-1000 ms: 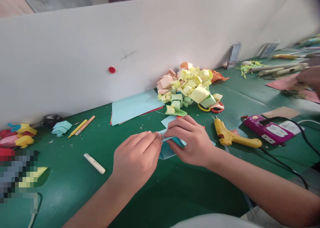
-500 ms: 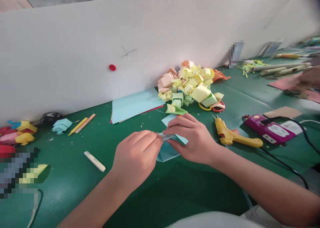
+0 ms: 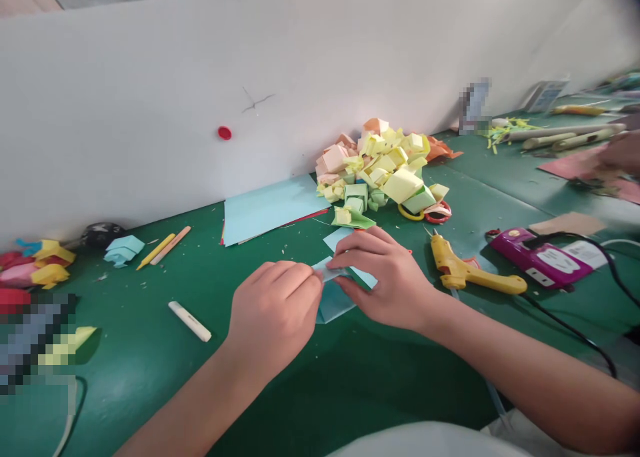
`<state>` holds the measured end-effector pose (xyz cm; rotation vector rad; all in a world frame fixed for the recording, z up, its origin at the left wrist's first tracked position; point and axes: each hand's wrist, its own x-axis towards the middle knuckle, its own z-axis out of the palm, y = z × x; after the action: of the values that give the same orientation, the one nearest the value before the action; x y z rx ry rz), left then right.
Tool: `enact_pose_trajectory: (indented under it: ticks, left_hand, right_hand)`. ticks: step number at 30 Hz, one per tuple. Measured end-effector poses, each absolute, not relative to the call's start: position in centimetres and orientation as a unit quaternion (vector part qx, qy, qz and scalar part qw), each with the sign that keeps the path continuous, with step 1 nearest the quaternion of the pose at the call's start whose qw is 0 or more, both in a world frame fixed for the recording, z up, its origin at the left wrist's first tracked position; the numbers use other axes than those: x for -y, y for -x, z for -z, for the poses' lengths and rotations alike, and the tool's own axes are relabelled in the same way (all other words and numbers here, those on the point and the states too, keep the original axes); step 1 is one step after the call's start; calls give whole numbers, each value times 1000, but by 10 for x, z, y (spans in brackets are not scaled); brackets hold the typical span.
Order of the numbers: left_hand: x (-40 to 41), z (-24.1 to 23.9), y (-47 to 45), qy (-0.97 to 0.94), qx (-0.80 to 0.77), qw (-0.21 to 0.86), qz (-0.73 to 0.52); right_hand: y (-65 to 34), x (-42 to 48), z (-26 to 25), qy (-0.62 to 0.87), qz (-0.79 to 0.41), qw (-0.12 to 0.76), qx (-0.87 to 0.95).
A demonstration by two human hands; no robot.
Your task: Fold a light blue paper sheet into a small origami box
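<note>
Both my hands work a small light blue piece of paper (image 3: 331,298) low over the green table (image 3: 150,370). My left hand (image 3: 273,317) is curled, its fingertips pinching the paper's left edge. My right hand (image 3: 383,280) lies over the paper's right side with fingers pressed together on a fold. Most of the paper is hidden under my fingers.
A heap of folded yellow, orange and green paper pieces (image 3: 380,170) lies behind the hands, with blue sheets (image 3: 270,207) to its left. A yellow glue gun (image 3: 467,270), a purple device (image 3: 540,260) with black cable, scissors (image 3: 425,212), a white stick (image 3: 189,321) and pencils (image 3: 163,247) lie around. Another person's hand (image 3: 623,153) shows far right.
My hands have stayed nearly in place, only shifting their fingers slightly on the blue paper. The view has drifted a little.
</note>
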<state>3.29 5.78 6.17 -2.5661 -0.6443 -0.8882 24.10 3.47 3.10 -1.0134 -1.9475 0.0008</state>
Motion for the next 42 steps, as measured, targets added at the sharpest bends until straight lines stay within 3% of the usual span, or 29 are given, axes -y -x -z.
enact_pose_trajectory:
  ticks: [12, 30, 35, 42]
  left_hand:
    - [-54, -59, -35, 912, 230, 161, 299]
    - [-54, -57, -37, 904, 323, 127, 252]
    - [-60, -53, -32, 907, 369, 59, 197]
    - [-59, -65, -30, 878, 341, -43, 333]
  right_hand:
    - [-240, -35, -26, 406, 103, 437, 796]
    - [-240, -34, -30, 396, -39, 439, 806]
    - [-239, -31, -35, 450, -216, 416, 760]
    - [-240, -44, -26, 390, -647, 430, 494]
